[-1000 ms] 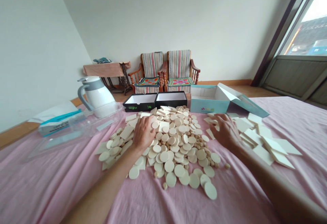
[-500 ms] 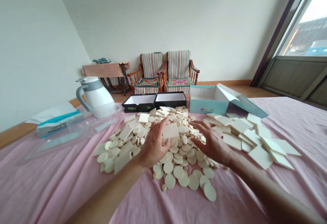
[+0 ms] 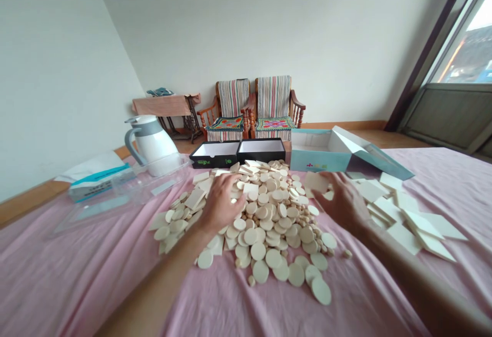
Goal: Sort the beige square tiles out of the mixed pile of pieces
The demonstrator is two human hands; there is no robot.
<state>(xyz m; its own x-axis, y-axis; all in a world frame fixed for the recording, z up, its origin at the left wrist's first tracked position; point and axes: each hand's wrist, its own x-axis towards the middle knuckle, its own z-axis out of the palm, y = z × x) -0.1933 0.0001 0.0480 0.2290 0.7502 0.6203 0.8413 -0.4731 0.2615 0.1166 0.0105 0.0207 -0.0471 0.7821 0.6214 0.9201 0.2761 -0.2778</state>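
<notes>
A heap of cream round discs and square tiles (image 3: 269, 219) lies on the pink cloth. My left hand (image 3: 221, 201) rests on the heap's left side, fingers curled down onto the pieces. My right hand (image 3: 340, 201) hovers at the heap's right edge, gripping a cream square tile (image 3: 315, 181) between thumb and fingers. Beside it on the right spreads a group of larger square tiles (image 3: 403, 214).
At the far edge stand two open black boxes (image 3: 240, 152) and an open teal box (image 3: 326, 153) with its lid hanging right. On the left are a white jug (image 3: 151, 142), a clear plastic tray (image 3: 115, 198) and a tissue pack. Two striped chairs stand behind.
The square tile has passed from my left hand to my right, which carried it rightward. My left hand dropped back onto the heap.
</notes>
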